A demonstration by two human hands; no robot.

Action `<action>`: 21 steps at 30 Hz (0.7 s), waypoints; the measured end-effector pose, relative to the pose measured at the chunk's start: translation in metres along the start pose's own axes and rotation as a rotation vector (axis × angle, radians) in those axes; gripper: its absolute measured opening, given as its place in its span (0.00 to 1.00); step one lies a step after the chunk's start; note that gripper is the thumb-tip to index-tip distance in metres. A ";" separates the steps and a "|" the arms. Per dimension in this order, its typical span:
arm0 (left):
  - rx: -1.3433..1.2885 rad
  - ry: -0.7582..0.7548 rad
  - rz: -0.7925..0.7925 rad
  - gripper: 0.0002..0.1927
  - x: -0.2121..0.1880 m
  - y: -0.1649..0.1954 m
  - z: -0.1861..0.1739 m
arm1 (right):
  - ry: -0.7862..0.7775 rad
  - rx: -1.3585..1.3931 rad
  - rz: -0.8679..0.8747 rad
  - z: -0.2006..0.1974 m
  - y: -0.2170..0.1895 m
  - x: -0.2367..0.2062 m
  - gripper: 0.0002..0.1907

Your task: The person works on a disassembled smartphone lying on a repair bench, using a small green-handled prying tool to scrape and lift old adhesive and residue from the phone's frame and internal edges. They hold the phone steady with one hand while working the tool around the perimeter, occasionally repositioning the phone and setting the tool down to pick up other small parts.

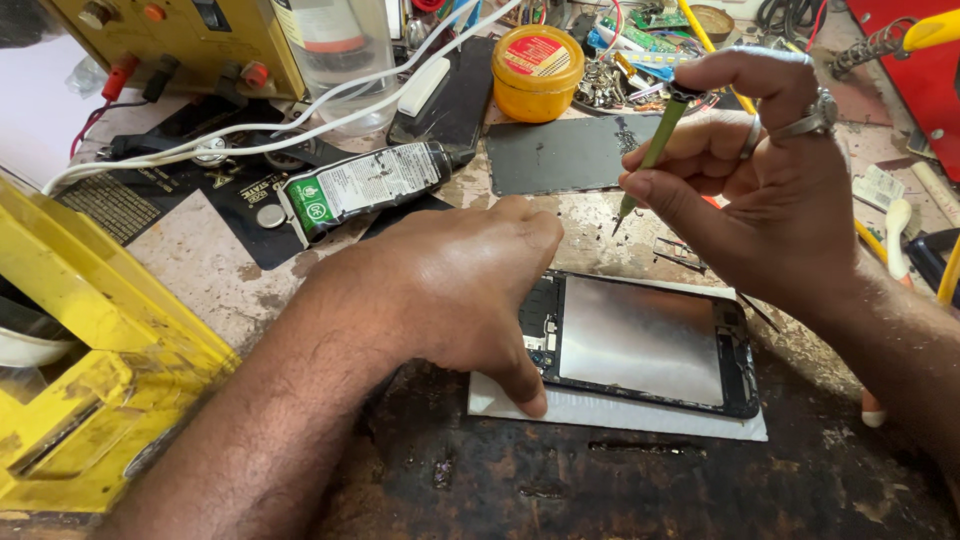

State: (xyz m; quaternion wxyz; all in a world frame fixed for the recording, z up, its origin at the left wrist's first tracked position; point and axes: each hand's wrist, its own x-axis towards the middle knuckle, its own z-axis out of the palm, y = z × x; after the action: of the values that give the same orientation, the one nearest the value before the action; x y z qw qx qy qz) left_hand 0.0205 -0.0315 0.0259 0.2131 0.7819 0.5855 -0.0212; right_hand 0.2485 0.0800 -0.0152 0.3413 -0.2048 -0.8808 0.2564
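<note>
An opened phone (650,340) lies face down on a white pad (620,412) on the worn workbench, its grey metal shield showing. My left hand (470,290) rests on the phone's left end, fingers curled down over it and thumb pressing the pad. My right hand (770,190), with rings on two fingers, hovers above the phone's upper right and holds a slim green screwdriver (655,145), tip pointing down a little above the bench.
A squeezed glue tube (365,185) lies behind my left hand. A yellow round tin (537,70), a dark glass panel (565,155), white cables (250,130) and a yellow power unit (180,40) crowd the back. A yellow box (90,340) stands at left.
</note>
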 end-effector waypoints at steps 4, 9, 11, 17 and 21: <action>0.002 -0.006 -0.009 0.48 -0.001 0.001 -0.002 | -0.026 -0.018 -0.024 -0.002 0.001 -0.001 0.31; -0.010 -0.012 -0.029 0.49 -0.002 0.003 -0.002 | -0.006 -0.056 0.026 -0.005 0.001 -0.001 0.30; -0.018 -0.012 -0.036 0.49 -0.002 0.003 -0.003 | -0.013 -0.086 0.038 -0.006 0.001 0.000 0.31; -0.021 -0.003 -0.030 0.49 -0.002 0.003 -0.003 | -0.010 -0.065 0.051 -0.004 0.001 0.000 0.31; -0.016 0.001 -0.012 0.47 -0.002 0.001 -0.002 | -0.012 -0.099 0.038 -0.006 0.003 0.000 0.31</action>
State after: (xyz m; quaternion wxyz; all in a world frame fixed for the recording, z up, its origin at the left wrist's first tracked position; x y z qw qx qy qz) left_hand 0.0203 -0.0325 0.0284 0.2189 0.7765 0.5906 -0.0174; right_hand 0.2530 0.0845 -0.0129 0.3205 -0.2364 -0.8905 0.2201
